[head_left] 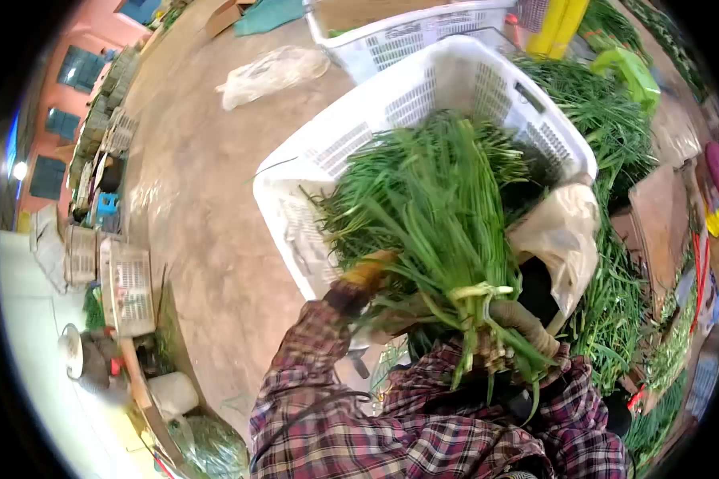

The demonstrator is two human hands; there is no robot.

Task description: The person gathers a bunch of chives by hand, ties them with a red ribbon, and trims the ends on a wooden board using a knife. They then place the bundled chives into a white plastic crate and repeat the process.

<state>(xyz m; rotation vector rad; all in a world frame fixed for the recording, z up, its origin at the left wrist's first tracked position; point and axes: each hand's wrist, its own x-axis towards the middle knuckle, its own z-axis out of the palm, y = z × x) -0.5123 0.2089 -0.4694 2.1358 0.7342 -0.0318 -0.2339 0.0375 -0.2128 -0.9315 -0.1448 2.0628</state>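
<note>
A bunch of long-leaved greens (463,215), like green onions or garlic chives, is tied near its base with a pale band. My right hand (527,326), in a greyish glove, is closed around its root end. My left hand (367,274), in a yellow-orange glove, touches the leaves on the left side; its fingers are blurred and partly hidden among them. Beyond and beneath the bunch stands a white plastic crate (295,176) with more greens (359,180) inside. A crumpled pale plastic bag (563,231) hangs over the crate's right side.
Loose greens (607,136) are heaped along the right. Another white crate (423,20) stands behind, near a yellow object (559,28). A plastic sheet (272,76) lies on the brown floor (200,184). Farther left stand a pale crate (128,287) and a white container (173,393).
</note>
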